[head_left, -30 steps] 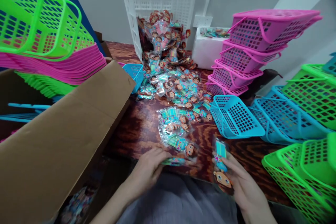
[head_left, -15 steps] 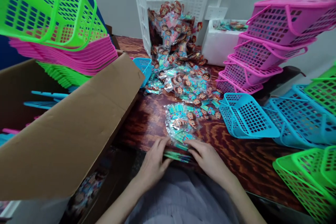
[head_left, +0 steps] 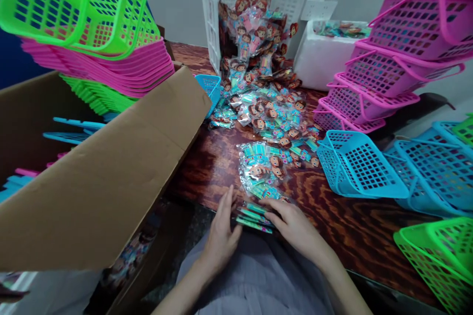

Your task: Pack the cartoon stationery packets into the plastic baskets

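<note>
At the table's front edge, a small stack of clear packets (head_left: 254, 218) with green and turquoise contents stands on edge between my hands. My right hand (head_left: 297, 229) pinches its right end with thumb and fingers. Beside the left end is my left hand (head_left: 221, 234), its fingers stretched out and its thumb apart, close to the packets. Just beyond lie overlapping flat packets (head_left: 258, 170) showing printed cartoon figures with brown hair. Farther back, a heap of similar packets (head_left: 271, 113) spreads from a white plastic crate (head_left: 210, 24).
On the left stands an open cardboard box (head_left: 121, 157) with stacked green baskets (head_left: 111, 10) and pink baskets (head_left: 148, 66). A blue basket (head_left: 364, 165), stacked pink baskets (head_left: 391, 66) and a green basket (head_left: 439, 251) are on the right. Behind is a white foam box (head_left: 321, 59).
My left hand has loosened from the stack and its fingers have straightened. My right hand stays on the packets, which now show more of their edges. The view has shifted slightly.
</note>
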Demonstrator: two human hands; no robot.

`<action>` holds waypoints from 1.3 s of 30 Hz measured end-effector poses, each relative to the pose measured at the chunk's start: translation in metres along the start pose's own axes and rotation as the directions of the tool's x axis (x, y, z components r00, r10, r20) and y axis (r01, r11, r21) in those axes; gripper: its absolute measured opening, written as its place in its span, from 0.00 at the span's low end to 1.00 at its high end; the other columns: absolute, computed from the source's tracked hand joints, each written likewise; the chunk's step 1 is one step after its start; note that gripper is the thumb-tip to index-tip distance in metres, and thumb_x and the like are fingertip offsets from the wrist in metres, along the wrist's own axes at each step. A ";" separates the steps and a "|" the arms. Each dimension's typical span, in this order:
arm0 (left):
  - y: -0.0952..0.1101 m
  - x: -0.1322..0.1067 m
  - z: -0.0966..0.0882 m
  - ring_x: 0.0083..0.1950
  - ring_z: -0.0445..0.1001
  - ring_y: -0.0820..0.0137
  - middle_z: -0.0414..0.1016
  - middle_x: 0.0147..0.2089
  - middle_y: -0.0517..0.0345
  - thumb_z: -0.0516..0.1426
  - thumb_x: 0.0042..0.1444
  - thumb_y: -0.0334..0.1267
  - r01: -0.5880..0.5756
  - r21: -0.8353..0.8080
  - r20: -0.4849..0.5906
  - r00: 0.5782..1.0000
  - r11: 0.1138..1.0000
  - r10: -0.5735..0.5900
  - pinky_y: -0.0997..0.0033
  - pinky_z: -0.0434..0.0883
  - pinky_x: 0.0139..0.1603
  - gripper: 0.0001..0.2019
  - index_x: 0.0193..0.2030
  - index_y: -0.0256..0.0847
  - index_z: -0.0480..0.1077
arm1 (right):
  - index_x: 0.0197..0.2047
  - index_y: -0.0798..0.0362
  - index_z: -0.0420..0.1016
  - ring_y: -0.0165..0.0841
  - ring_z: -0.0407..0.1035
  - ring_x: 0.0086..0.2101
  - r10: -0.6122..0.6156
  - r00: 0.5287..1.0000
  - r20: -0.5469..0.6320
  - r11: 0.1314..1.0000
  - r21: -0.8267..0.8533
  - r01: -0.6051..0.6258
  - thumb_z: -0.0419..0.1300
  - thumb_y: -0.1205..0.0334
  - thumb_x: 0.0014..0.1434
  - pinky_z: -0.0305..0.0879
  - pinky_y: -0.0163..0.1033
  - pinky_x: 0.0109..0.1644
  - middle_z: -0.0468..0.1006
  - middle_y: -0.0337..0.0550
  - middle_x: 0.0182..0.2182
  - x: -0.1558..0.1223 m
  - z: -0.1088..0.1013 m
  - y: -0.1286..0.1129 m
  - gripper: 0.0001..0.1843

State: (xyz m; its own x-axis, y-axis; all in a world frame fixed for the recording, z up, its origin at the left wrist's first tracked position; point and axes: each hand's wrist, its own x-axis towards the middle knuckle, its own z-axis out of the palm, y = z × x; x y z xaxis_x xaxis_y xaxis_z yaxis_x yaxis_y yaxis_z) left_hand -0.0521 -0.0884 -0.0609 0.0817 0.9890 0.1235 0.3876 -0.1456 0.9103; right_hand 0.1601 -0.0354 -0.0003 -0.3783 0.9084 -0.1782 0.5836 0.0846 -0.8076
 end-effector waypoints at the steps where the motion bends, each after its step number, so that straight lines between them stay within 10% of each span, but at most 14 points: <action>1: 0.000 0.000 0.000 0.74 0.52 0.59 0.49 0.75 0.48 0.50 0.53 0.21 0.004 -0.003 -0.001 1.000 1.000 -0.004 0.47 0.56 0.71 0.46 0.75 0.51 0.35 | 0.53 0.44 0.78 0.43 0.73 0.51 0.001 1.000 -0.001 1.000 0.016 -0.001 0.57 0.60 0.62 0.65 0.47 0.57 0.80 0.43 0.51 -0.001 0.000 -0.001 0.17; 39: 0.016 -0.001 0.005 0.73 0.55 0.60 0.52 0.74 0.50 0.52 0.55 0.25 -0.044 0.159 0.008 0.999 0.986 0.043 0.52 0.57 0.71 0.43 0.75 0.51 0.38 | 0.55 0.45 0.77 0.42 0.70 0.55 0.071 0.997 0.020 0.986 0.150 -0.073 0.56 0.55 0.65 0.62 0.48 0.62 0.78 0.42 0.54 -0.029 -0.008 0.003 0.17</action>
State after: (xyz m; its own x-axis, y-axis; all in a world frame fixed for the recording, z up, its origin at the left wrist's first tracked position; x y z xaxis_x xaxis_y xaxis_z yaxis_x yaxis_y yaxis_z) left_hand -0.0415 -0.0916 -0.0486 0.1054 0.9816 0.1594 0.5245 -0.1911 0.8297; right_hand 0.1784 -0.0579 0.0070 -0.3506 0.9035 -0.2464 0.4954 -0.0443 -0.8675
